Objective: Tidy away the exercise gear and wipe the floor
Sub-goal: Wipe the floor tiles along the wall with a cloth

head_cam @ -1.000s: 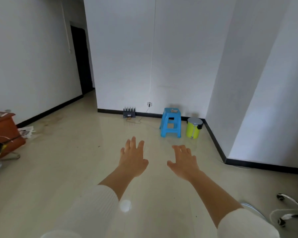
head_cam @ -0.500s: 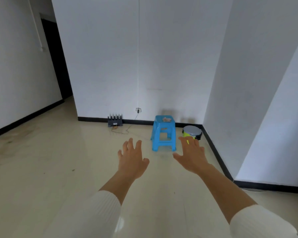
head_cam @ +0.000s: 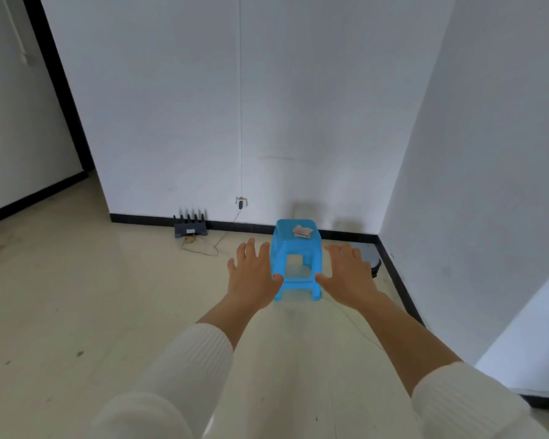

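A blue plastic stool stands on the glossy cream floor near the far wall, with a small folded cloth on its seat. My left hand and my right hand are stretched out in front of me, palms down, fingers straight and spread, holding nothing. In the picture they frame the stool left and right, but they are nearer to me than it and touch nothing. No exercise gear is in view.
A bin with a grey lid stands right of the stool, mostly hidden by my right hand. A dark router with antennas and its cable lie by the baseboard. A dark doorway opens at left; white walls form a corner at right.
The view has swung right and moved closer to the stool; the desk and chair at the edges dropped out of sight. Both hands stay spread and empty, now overlapping the stool and bin.
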Demonstrator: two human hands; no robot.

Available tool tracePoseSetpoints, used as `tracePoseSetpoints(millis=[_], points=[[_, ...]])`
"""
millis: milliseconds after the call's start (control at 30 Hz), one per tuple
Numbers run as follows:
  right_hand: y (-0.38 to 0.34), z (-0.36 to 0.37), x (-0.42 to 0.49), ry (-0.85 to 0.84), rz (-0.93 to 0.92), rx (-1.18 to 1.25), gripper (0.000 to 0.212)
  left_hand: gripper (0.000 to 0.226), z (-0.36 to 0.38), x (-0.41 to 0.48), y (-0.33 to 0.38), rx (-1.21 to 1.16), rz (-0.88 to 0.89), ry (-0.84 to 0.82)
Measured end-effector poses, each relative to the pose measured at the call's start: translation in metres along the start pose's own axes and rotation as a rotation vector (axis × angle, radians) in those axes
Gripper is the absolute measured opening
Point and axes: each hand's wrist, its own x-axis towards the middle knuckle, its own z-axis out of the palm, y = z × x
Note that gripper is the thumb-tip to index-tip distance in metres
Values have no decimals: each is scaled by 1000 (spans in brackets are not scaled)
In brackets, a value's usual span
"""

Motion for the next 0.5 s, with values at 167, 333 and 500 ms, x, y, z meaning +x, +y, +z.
tracePoseSetpoints(millis=[167,333,500], points=[[28,26,151,-65,56,-30,67,73,38,163,1,-181,-83,-127],[60,53,280,-87,95,-26,66,73,78,293,5,-149,-40,-164],[102,92,409,-128,101,4,64,71,140,416,12,-158,-74,-211]])
